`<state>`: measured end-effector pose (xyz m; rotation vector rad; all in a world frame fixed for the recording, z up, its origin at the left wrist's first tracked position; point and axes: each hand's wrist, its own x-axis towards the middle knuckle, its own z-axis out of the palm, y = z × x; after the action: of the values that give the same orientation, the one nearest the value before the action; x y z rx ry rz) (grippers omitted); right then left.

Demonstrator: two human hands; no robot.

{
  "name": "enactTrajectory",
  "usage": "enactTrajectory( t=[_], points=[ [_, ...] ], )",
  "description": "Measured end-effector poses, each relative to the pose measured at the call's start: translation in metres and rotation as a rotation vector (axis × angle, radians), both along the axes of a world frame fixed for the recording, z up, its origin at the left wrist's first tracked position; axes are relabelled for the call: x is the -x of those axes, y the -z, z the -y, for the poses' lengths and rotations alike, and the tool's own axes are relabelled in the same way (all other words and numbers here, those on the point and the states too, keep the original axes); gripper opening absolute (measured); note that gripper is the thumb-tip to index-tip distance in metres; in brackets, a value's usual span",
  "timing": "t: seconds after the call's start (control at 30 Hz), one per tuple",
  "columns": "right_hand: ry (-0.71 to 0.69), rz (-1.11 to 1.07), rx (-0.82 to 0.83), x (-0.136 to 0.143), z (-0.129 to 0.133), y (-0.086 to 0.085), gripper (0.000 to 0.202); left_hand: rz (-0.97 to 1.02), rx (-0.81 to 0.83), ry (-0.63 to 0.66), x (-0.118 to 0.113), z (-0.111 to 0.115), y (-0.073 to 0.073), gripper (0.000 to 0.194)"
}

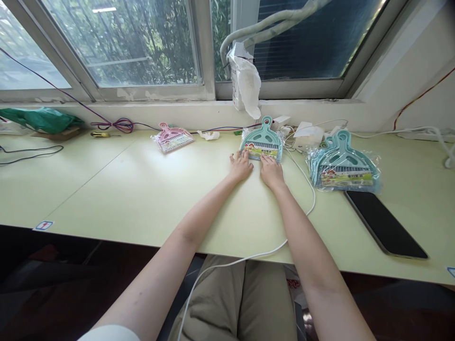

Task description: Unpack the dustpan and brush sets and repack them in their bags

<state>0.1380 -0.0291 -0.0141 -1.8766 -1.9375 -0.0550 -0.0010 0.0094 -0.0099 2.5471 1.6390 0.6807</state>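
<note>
A mint-green mini dustpan and brush set point(263, 137) in clear plastic wrap lies at the back of the table, handle toward the window. My left hand point(241, 166) touches its near left corner with fingers spread. On its near right edge rests my right hand point(272, 171), fingers stretched forward over the printed label. Neither hand is wrapped round the set. To the right lies a pile of similar wrapped mint-green sets point(343, 163). A pink wrapped dustpan set point(172, 137) lies farther left, apart from both hands.
A black phone point(386, 222) lies at the right. A white cable point(313, 199) loops past my right arm and over the table's front edge. Along the back are coiled wires point(122, 125), a yellow screwdriver point(101, 135) and a green bag point(42, 119). A tissue pack point(245, 80) hangs by the window.
</note>
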Motion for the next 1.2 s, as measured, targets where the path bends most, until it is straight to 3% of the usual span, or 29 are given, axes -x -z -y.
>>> enactTrajectory(
  t=[0.5, 0.93, 1.2],
  points=[
    [0.017, 0.032, 0.051, 0.0008, 0.001, -0.0025, 0.054, -0.016, -0.002, -0.045, 0.0015, 0.001, -0.0013, 0.059],
    [0.031, 0.062, 0.089, 0.0015, 0.002, -0.0047, 0.053, -0.095, 0.118, -0.015, 0.0014, -0.0026, -0.0039, 0.066],
    [0.012, 0.048, 0.061, -0.0011, 0.0022, -0.0038, 0.052, -0.097, 0.051, -0.019, 0.0016, -0.0029, -0.002, 0.061]
  ],
)
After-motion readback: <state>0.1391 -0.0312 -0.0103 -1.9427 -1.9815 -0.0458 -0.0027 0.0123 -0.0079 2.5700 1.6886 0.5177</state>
